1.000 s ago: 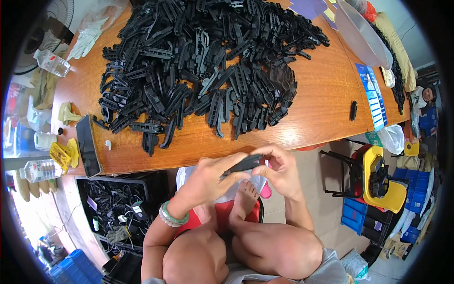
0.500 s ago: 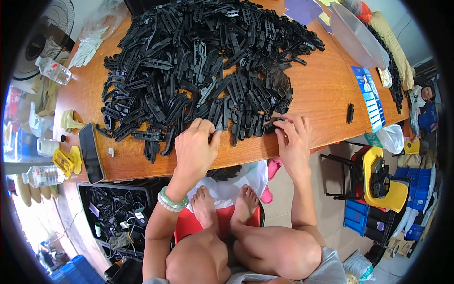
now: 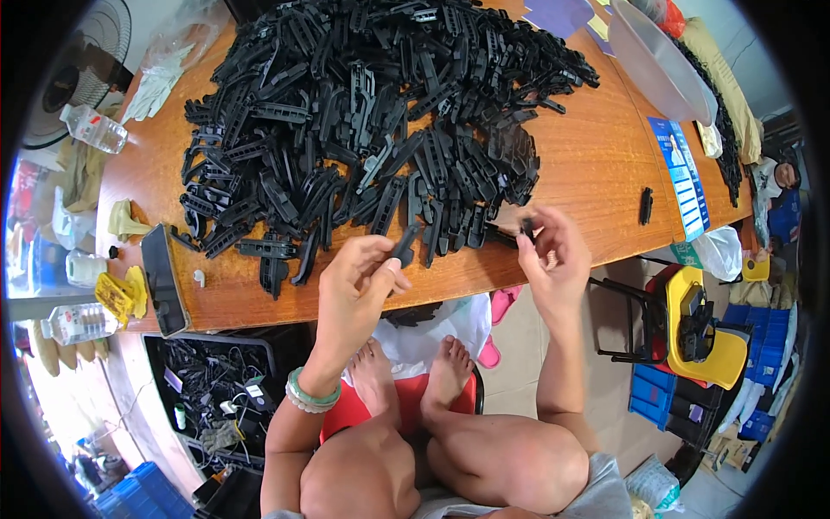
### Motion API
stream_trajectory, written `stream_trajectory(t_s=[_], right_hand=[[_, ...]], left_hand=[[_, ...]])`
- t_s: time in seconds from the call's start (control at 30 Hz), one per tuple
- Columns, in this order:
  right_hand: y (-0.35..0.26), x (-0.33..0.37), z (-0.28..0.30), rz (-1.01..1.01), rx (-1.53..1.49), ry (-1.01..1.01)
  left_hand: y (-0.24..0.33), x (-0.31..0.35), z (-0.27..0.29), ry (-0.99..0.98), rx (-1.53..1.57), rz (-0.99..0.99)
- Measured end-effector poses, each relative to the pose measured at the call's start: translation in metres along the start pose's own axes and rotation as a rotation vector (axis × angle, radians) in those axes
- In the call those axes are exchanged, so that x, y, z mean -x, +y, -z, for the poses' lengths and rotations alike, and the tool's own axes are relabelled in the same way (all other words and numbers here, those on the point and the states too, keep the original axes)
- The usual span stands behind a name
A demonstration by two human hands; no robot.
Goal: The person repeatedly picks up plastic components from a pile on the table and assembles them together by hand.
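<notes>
Between the thumb and fingers of my left hand point(image 3: 353, 287) is a narrow black plastic part point(image 3: 405, 246), tilted upward over the table's front edge. My right hand point(image 3: 558, 266) pinches a smaller black plastic piece point(image 3: 526, 227), partly covered by the fingertips and a little blurred. Both hands are raised, apart from each other. Just beyond them spreads a large heap of black plastic parts point(image 3: 346, 130), long and ribbed, lying in all directions on the brown wooden table point(image 3: 596, 182).
One loose black part point(image 3: 646, 206) lies at the right, near a blue-and-white leaflet point(image 3: 679, 177). A translucent basin point(image 3: 661, 65) stands at the far right. The phone point(image 3: 163, 278) and white earbud point(image 3: 200, 278) lie at the left. Below are a black crate point(image 3: 281, 346) and a yellow chair point(image 3: 713, 355).
Both hands have lifted off the heap's front edge and drawn slightly back. The left hand now clearly shows a black part in its fingers, and the right hand has moved right with its small piece.
</notes>
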State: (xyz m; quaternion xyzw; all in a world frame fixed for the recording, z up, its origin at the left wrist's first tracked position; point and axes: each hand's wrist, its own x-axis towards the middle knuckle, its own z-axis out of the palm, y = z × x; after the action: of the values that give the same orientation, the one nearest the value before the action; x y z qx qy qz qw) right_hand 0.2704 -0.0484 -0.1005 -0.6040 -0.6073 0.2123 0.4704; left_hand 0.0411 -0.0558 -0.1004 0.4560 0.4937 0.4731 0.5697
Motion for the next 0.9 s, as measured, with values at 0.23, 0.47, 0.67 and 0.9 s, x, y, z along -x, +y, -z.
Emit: stream_trajectory(t_s=[0.23,0.47,0.67,0.9], right_hand=[[-0.029,0.032,-0.01,-0.102,-0.658,-0.509],[-0.033,0.034,-0.01,0.071,-0.357,-0.318],[-0.036,0.04,-0.013,0.052,-0.266,-0.312],[-0.044,0.041,-0.018,0.124,-0.126,-0.204]], left_hand=[[-0.004,0.004,-0.01,-0.245,0.123,0.132],[0.001,0.007,-0.011,-0.254,0.178,0.212],[0.006,0.008,-0.014,-0.211,0.185,0.25],[0.006,0.011,-0.016,-0.253,0.08,0.214]])
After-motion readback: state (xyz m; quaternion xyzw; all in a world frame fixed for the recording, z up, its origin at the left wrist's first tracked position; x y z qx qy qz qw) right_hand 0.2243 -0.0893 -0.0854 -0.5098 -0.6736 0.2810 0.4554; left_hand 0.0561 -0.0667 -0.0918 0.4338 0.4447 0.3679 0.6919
